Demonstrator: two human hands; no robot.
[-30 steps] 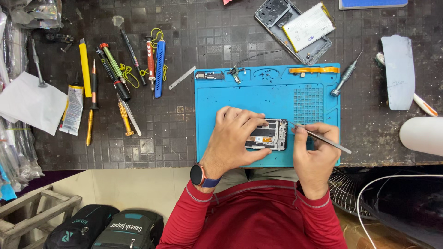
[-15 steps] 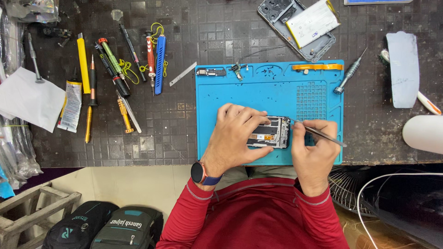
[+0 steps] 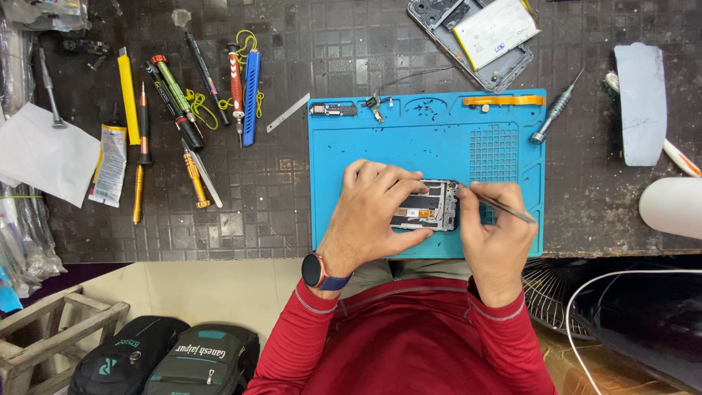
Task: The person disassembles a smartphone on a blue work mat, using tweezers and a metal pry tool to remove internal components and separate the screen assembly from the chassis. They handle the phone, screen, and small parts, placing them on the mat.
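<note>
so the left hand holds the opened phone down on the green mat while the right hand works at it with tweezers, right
Not quite: the mat is blue, not green, as the head view shows. The rest stands: the left hand holds the opened phone down on it while the right hand works at it with tweezers.

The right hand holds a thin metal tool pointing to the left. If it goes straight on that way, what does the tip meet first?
The right hand aims the thin tool left at the opened phone frame. The tip seems already at the frame's right edge, so it would likely meet that first, then the left hand holding it.
</note>
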